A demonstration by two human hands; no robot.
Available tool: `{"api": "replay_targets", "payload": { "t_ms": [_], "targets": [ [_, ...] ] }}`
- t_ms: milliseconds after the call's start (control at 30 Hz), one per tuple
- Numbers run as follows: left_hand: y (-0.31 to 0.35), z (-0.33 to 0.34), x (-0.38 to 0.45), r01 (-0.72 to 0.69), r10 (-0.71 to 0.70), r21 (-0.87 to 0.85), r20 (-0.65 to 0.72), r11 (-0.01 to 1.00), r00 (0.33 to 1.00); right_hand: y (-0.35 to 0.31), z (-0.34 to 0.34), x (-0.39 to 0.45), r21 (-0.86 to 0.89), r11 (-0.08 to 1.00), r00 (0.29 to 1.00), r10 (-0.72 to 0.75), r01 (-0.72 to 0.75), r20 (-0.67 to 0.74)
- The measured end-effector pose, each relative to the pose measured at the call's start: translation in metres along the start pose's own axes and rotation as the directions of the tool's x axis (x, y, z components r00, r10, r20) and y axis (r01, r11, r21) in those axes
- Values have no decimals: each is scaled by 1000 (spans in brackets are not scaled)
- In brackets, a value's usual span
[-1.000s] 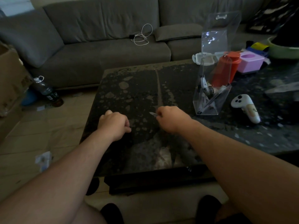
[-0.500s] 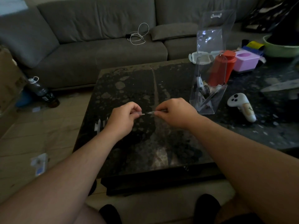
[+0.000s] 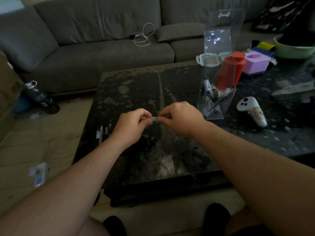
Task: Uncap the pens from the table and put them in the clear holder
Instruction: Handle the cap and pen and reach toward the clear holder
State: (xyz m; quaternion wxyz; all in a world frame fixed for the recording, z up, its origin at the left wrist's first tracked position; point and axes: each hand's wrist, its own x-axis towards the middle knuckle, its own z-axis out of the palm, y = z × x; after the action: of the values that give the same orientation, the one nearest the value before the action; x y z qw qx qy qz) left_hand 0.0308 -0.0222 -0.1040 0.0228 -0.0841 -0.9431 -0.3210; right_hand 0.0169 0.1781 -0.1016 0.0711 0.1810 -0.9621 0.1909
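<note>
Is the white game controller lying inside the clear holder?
No. The white game controller lies on the dark table, to the right of the clear holder and apart from it.

1. No legible text, brand, number or sign is visible.
2. Bottle (image 3: 39, 97) label: print too small to read.
3. Cardboard box (image 3: 8, 87) marking: blurred, unreadable.

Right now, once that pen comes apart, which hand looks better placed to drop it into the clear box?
Probably the right hand: it pinches the pen on the side nearer the clear holder, which stands just right of it. The left hand, pinching the other end, would have to cross over.
</note>
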Motion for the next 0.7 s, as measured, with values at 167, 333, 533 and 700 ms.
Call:
{"api": "replay_targets", "payload": {
  "t_ms": [167,333,533,700],
  "targets": [
    [-1,-2,-1,-3,3,16,-10,1000,1000,-7,-5,-3,-94,995,1000,-14,15,7],
    [1,0,-6,-55,54,-20,-50,998,997,-8,-10,-7,-65,998,1000,15,-14,21],
    [2,8,-7,-66,66,3,-16,998,998,-9,-12,-7,-6,999,986,39,-38,160],
    [10,14,-3,-16,-5,-163,-125,987,992,-10,-12,-3,-45,999,994,-9,14,106]
  ]
}}
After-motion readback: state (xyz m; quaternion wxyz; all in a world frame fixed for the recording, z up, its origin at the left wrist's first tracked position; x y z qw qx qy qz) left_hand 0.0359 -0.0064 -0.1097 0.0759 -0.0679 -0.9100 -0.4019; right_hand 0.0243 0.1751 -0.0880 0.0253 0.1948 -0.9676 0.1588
